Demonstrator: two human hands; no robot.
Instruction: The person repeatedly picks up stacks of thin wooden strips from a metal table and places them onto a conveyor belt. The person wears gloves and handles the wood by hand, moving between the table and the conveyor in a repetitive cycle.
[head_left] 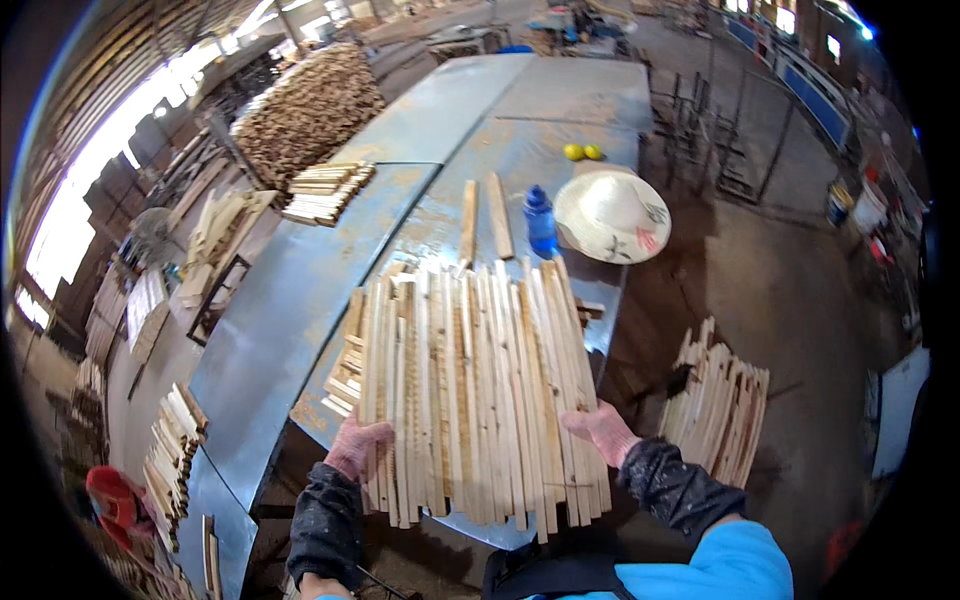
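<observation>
A grey metal table [300,300] carries wooden slats [470,390], bottle [540,222], straw hat [612,215].

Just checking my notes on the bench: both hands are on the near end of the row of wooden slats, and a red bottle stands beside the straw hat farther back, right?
Nearly. The head view shows the left hand and right hand on the near end of the wooden slats, but the bottle beside the straw hat is blue, not red.
</observation>
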